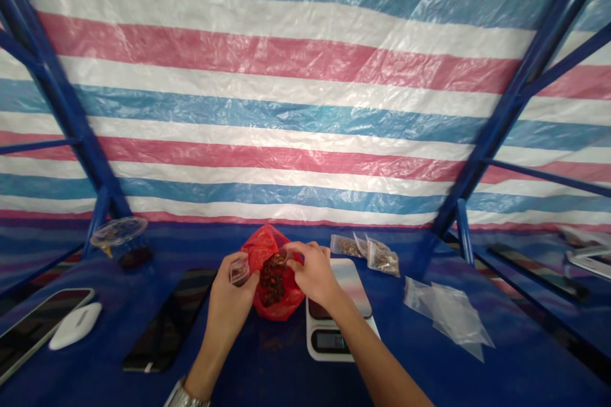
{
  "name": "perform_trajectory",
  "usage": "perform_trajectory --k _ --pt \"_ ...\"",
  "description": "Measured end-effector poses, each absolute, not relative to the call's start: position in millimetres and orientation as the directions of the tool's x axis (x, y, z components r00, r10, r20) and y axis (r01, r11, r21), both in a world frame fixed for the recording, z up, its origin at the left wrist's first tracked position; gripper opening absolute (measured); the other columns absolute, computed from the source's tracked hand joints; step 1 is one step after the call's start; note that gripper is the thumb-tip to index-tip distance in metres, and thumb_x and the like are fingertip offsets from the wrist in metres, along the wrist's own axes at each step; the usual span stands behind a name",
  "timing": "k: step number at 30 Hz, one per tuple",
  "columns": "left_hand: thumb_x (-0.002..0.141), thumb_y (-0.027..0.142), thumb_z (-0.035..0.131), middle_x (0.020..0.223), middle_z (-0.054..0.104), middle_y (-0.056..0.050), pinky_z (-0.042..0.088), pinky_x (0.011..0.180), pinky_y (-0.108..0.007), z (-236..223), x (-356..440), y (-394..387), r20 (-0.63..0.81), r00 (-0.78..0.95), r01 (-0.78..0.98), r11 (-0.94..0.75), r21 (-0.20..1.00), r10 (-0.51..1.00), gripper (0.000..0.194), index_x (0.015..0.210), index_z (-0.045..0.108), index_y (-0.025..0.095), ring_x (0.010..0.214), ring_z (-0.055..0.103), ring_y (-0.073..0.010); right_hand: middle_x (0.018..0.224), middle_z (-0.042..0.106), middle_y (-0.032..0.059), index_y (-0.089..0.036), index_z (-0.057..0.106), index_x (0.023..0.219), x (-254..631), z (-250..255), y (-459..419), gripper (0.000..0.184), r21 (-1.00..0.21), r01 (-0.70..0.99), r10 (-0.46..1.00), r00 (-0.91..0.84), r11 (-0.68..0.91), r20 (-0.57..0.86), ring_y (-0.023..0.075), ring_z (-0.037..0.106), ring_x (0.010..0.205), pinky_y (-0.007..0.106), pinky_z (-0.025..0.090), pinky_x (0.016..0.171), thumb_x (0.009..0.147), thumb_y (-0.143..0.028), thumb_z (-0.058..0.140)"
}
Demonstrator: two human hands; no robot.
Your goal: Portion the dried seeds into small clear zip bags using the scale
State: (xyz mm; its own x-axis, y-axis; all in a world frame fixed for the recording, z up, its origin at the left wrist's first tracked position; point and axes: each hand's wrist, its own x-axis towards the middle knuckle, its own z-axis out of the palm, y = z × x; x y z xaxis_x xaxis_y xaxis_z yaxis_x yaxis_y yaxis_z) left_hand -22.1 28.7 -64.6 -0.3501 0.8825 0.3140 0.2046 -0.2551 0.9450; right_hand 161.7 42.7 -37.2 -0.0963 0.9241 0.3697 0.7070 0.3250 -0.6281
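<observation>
Dark dried lumps (273, 280) in a red plastic bag (260, 248), clear pouch (239, 272) beside

Plastic bag (277, 248) on desk (258, 356); scale (334, 337) to its right, sachets (365, 253) behind scale, clear bags (449, 311) further right, phone (167, 321) left.

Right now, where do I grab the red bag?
Pinch its raised peak on the red bag, coming from above and behind. That fold stands clear of the dark pieces heaped in the open mouth, and the left hand and right hand occupy both sides.
</observation>
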Motion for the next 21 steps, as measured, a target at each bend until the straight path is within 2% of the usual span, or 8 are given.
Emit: perform_trajectory --k 3,7,10,15,21 --pt "0.076 0.038 0.07 0.092 0.073 -0.006 0.058 0.085 -0.039 -69.1 -19.9 20.6 0.407 -0.274 0.357 -0.301 0.884 0.871 0.035 0.105 0.068 0.019 0.085 0.071 -0.0242 0.11 0.078 0.0003 -0.031 0.075 0.111 171.4 -35.7 27.7 0.03 -0.632 0.685 0.898 -0.075 0.362 0.433 0.0262 0.064 0.107 0.043 0.036 0.097 0.09 -0.012 0.066" --pt "0.081 0.036 0.066 0.088 0.072 -0.008 0.057 0.082 -0.04 -68.9 -9.1 13.1 0.478 -0.223 0.5 -0.321 0.804 0.85 0.026 0.1 0.072 0.019 0.084 0.069 -0.0257 0.116 0.076 0.002 -0.029 0.072 0.118 168.2 -24.6 9.2 0.025 -0.581 0.627 0.813 -0.154 0.52 0.562 0.0246 0.063 0.108 0.041 0.039 0.097 0.096 -0.019 0.066" --pt "0.08 0.029 0.066 0.091 0.075 -0.009 0.057 0.08 -0.038 -62.9 -1.4 10.4 0.489 -0.184 0.491 -0.352 0.797 0.853 0.023 0.1 0.073 0.02 0.085 0.07 -0.0258 0.12 0.074 0.0032 -0.03 0.069 0.123 157.8 -14.7 -1.0 0.032 -0.44 0.633 0.717 -0.276 0.637 0.64 0.0245 0.059 0.112 0.041 0.039 0.097 0.096 -0.014 0.064" --pt "0.076 0.021 0.063 0.095 0.077 -0.01 0.057 0.081 -0.038 -53.6 4.7 9.1 0.484 -0.154 0.48 -0.363 0.798 0.861 0.025 0.099 0.073 0.02 0.086 0.071 -0.0263 0.129 0.069 0.0041 -0.03 0.067 0.13 150.2 -10.2 -5.9 0.046 -0.2 0.665 0.607 -0.463 0.72 0.646 0.025 0.053 0.117 0.042 0.039 0.098 0.094 -0.002 0.059" --pt "0.074 0.02 0.065 0.088 0.078 -0.007 0.057 0.073 -0.033 -50.1 6.2 10.3 0.452 -0.111 0.408 -0.374 0.833 0.885 0.024 0.097 0.073 0.02 0.078 0.073 -0.0239 0.13 0.068 0.005 -0.03 0.069 0.128 155.5 -10.0 -3.4 0.044 -0.115 0.687 0.58 -0.499 0.718 0.644 0.0242 0.054 0.116 0.041 0.04 0.094 0.094 -0.004 0.062"
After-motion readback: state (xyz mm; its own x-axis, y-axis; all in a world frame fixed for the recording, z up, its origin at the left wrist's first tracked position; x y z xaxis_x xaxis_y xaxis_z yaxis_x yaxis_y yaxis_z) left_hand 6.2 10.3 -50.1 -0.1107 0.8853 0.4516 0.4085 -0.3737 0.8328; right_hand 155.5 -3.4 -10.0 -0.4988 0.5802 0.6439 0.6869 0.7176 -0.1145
